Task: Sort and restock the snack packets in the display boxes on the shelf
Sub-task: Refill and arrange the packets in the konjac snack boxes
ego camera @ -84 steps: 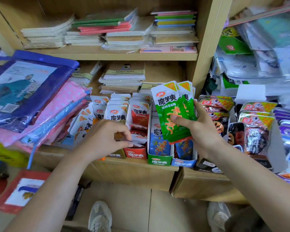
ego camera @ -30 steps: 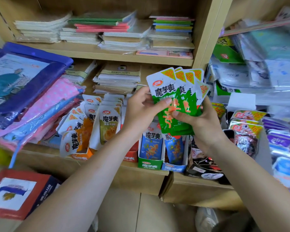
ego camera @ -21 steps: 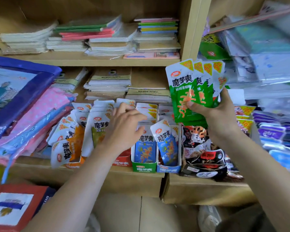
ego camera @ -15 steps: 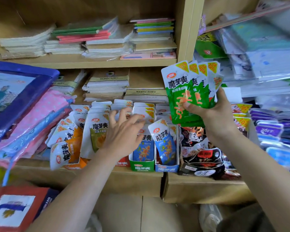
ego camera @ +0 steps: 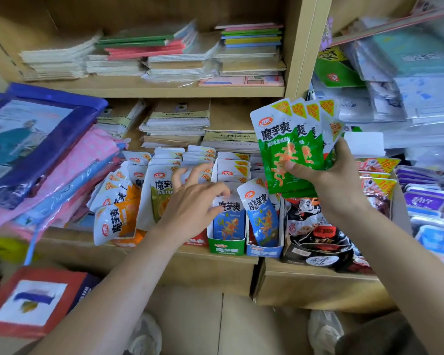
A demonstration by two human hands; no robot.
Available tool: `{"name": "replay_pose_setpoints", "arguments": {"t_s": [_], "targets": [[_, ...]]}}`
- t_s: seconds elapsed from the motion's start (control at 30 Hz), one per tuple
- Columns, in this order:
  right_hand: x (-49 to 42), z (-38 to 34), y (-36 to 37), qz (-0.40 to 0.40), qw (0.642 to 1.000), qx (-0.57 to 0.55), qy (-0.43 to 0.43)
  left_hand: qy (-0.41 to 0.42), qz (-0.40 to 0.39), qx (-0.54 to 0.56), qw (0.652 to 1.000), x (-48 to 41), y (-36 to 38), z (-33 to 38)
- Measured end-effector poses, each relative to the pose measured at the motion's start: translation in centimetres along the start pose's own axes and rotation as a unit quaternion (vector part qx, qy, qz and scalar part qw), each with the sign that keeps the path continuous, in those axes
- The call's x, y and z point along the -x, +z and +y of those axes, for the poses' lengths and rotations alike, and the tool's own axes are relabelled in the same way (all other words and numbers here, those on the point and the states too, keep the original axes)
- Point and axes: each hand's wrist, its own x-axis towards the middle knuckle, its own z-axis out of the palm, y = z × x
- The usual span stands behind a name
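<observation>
Fingers (ego camera: 296, 170) of the right hand (ego camera: 338, 175) pinch fanned green packets (ego camera: 287, 149) just above the green display box (ego camera: 226, 248). The left hand (ego camera: 192, 203), fingers spread wide, sits just left of it. That loose fan could well slip and scatter!

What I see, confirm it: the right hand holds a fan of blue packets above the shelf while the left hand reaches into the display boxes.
Not quite: the packets are green, not blue. The head view shows the right hand holding a fan of green packets above the shelf while the left hand reaches into the display boxes.
</observation>
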Motion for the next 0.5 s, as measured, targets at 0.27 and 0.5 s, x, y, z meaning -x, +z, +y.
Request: {"name": "replay_pose_setpoints", "arguments": {"t_s": [0.27, 0.5], "targets": [[-0.1, 0.3, 0.4, -0.001, 1.000, 0.000, 0.002, 0.044, 0.012, 0.092, 0.995, 0.3, -1.3, -0.2], [-0.2, 0.2, 0.9, -0.005, 1.000, -0.006, 0.006, 0.059, -0.094, 0.186, 0.976, 2.2, -2.9, -1.0]]}}
